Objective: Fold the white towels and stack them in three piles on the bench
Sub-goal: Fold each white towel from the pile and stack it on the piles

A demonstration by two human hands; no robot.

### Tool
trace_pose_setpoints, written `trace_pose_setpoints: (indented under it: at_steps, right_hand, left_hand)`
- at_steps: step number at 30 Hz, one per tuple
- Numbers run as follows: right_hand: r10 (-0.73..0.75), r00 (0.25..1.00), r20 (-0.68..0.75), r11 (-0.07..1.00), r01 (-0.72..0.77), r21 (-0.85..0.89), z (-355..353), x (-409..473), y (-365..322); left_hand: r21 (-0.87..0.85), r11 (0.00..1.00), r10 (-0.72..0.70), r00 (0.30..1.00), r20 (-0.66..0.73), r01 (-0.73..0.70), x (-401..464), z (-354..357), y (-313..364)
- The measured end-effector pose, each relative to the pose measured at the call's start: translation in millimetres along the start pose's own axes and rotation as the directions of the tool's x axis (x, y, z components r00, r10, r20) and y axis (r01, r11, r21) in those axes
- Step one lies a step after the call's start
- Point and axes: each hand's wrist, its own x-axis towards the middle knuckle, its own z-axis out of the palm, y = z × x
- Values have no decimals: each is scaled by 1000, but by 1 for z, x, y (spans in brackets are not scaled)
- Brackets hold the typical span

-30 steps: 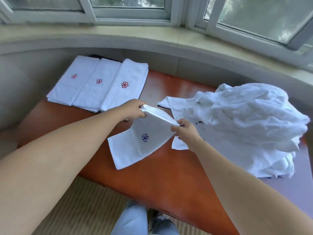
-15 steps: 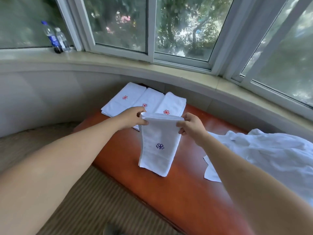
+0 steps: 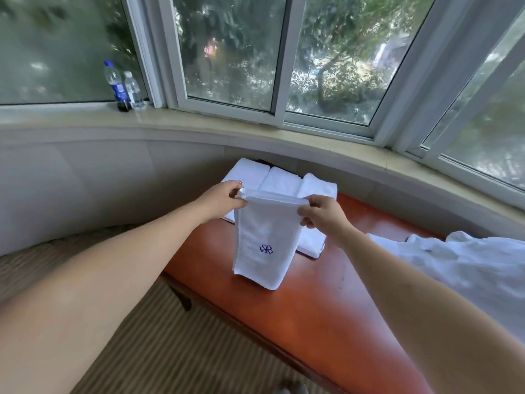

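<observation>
Towel: white, folded long and thin, blue mark on the front. Held up in the air above the bench, top edge level, bottom end hanging just over the wood.
Left hand: fingers and thumb curled in a pinch on the top left corner of the towel.
Right hand: fingers and thumb curled in a pinch on the top right corner.
Piles: three, white, side by side at the far left end of the bench, right behind the towel. Partly hidden by the towel and hands.
Heap: loose white towels, not folded yet, on the right side of the bench.
Bottles: two, on the sill at the far left, well away from the work.
Step now: most likely the last fold, or the carry over to a pile. Hard to tell which.
How to do it well: keep both pinches tight and the top edge flat and even. Lower the hanging end onto a pile first, then lay the rest down over it. Line up the sides with the towel below. Let go only once flat, then smooth with flat fingers.
Watch out: tugging one corner harder makes a crooked fold. Dropping from high up can knock a pile out of line.
</observation>
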Motion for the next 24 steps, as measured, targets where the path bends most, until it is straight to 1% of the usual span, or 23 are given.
trace_pose_setpoints:
  at_steps: [4, 12, 20, 24]
  right_hand:
    - [-12, 1000, -22, 999, 13, 37, 16, 13, -14]
    - [-34, 996, -76, 990, 44, 133, 26, 64, -25]
    - [-10, 993, -121, 989, 27, 144, 23, 138, -28]
    - [18, 991, -134, 994, -4, 105, 16, 179, -21]
  left_hand:
    - [29, 999, 24, 996, -87, -22, 17, -18, -5]
    - [34, 999, 44, 989, -141, -40, 74, -40, -9]
    - [127, 991, 49, 993, -105, -35, 163, -46, -10]
    - [156, 988, 32, 997, -64, -22, 210, -42, -11]
